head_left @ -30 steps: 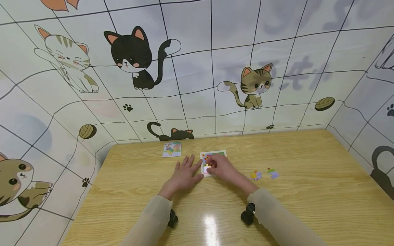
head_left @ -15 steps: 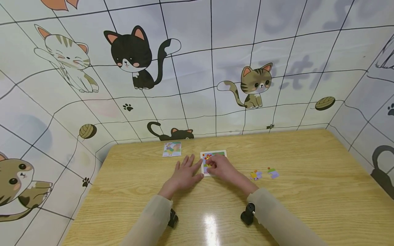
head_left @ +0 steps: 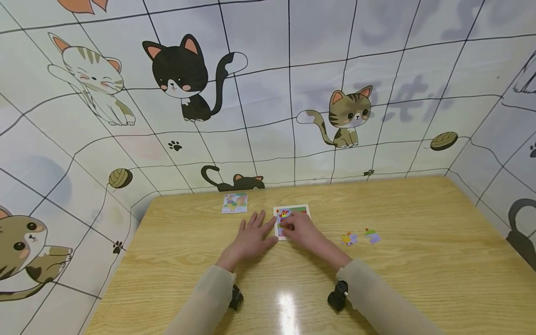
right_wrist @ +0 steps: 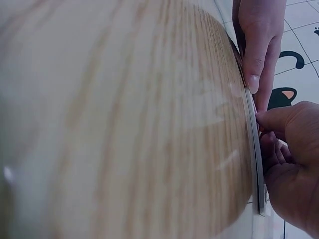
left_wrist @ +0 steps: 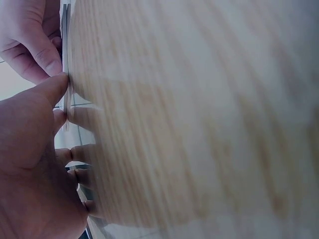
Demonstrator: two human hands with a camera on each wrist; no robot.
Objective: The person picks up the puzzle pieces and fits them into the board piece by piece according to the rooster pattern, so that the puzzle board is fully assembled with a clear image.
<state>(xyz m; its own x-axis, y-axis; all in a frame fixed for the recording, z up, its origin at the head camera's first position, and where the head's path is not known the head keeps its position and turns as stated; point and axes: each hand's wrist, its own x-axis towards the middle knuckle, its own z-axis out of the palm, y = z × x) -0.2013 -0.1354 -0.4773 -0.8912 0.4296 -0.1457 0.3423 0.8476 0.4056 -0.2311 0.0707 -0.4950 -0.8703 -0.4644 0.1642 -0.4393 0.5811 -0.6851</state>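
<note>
puzzle board (head_left: 298, 211) at table (head_left: 418, 260) centre, partly filled; l hand (head_left: 251, 238) flat, fingers straight, steadying its left edge; r hand (head_left: 302, 230) curled, pressing a piece into board; 2 loose pieces (head_left: 359, 237) left to r, ref card (head_left: 234, 203) behind

Wooden table (head_left: 418, 260) with a pale, grained top, seen from the near edge. Near the far edge lies a small picture card (head_left: 234, 203). To its right, toward the centre, lies a puzzle board (head_left: 298, 211) with a white border, flat on the wood. The left hand (head_left: 250, 239) rests flat on the table with its thumb against the board's left edge; the right hand (head_left: 304, 231) lies on the board. Two loose puzzle pieces (head_left: 348, 238) (head_left: 371, 236) lie side by side, well to the right of the board.
</note>
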